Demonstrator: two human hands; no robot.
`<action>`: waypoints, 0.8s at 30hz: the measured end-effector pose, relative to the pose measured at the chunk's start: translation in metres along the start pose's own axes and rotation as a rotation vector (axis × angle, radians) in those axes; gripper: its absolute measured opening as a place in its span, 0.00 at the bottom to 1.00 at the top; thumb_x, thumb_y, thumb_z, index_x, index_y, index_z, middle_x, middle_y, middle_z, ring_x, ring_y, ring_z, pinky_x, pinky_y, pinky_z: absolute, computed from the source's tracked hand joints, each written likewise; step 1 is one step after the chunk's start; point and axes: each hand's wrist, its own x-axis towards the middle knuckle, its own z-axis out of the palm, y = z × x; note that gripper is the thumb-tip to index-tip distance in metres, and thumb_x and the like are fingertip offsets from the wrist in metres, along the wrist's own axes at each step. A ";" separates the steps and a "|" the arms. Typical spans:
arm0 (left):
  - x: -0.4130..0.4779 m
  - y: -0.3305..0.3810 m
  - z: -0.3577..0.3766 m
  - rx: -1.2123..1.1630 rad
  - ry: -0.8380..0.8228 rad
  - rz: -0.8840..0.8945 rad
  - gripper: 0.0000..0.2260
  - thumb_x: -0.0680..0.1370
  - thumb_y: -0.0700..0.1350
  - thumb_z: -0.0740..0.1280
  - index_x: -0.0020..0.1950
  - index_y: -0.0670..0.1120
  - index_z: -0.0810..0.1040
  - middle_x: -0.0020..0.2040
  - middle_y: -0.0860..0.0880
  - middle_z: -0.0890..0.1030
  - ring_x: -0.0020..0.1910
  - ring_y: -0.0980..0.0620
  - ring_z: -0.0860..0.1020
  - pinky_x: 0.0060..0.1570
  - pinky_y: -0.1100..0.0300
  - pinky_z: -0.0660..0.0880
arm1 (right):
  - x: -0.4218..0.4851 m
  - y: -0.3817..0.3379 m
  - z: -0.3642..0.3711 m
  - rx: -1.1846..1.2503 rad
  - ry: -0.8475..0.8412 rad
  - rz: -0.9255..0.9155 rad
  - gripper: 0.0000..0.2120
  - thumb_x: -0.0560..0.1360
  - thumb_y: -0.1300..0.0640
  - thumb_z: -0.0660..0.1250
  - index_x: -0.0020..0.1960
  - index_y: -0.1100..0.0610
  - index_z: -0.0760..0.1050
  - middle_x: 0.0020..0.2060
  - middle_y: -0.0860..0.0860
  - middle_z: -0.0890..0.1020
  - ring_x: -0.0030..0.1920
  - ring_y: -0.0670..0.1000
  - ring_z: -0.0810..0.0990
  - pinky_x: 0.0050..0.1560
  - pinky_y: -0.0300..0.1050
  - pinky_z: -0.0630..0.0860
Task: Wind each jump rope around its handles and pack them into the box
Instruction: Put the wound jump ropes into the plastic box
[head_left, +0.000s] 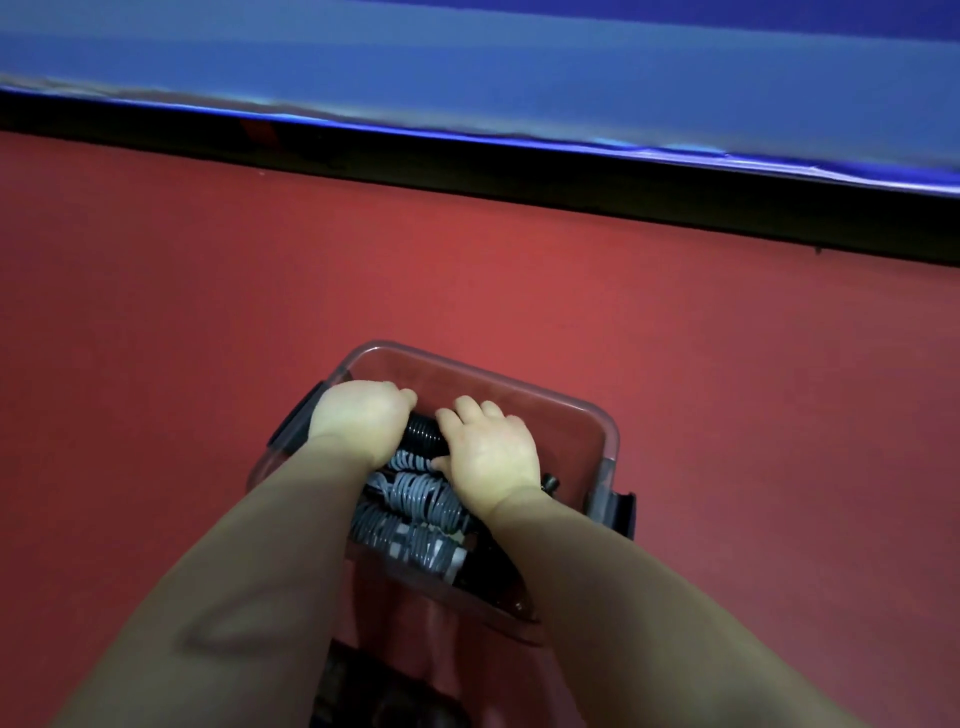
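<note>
A clear plastic box (524, 387) with black side latches stands on the red floor, low in the middle of the head view. Both my hands reach into it. My left hand (358, 418) and my right hand (488, 454) grip the two ends of a wound black jump rope (423, 434), fingers curled over it, at the far side of the box. Nearer to me inside the box lie several wound grey jump ropes (415, 501), partly hidden by my forearms.
Red floor (182, 364) surrounds the box on all sides. Beyond it runs a black strip (519, 171) under a blue surface (467, 67). A dark object (363, 691) shows at the bottom edge between my arms.
</note>
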 end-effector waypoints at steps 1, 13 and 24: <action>-0.002 0.001 -0.005 -0.033 -0.003 -0.026 0.15 0.78 0.43 0.62 0.65 0.49 0.71 0.55 0.49 0.77 0.52 0.46 0.78 0.42 0.54 0.73 | -0.004 0.002 -0.007 -0.009 0.018 -0.001 0.22 0.79 0.48 0.60 0.70 0.55 0.63 0.65 0.52 0.69 0.63 0.56 0.68 0.57 0.49 0.66; -0.102 0.013 -0.115 0.021 -0.049 -0.083 0.41 0.74 0.72 0.49 0.70 0.55 0.24 0.74 0.46 0.27 0.74 0.42 0.31 0.73 0.43 0.36 | -0.123 0.072 -0.152 -0.236 0.076 0.243 0.38 0.74 0.29 0.44 0.73 0.43 0.28 0.75 0.51 0.32 0.74 0.56 0.30 0.71 0.65 0.34; -0.173 0.199 -0.202 -0.054 0.050 0.225 0.40 0.74 0.71 0.52 0.74 0.56 0.30 0.76 0.47 0.31 0.75 0.43 0.33 0.73 0.43 0.37 | -0.299 0.137 -0.231 -0.291 0.120 0.418 0.38 0.74 0.30 0.46 0.74 0.44 0.30 0.75 0.51 0.34 0.74 0.58 0.30 0.70 0.65 0.33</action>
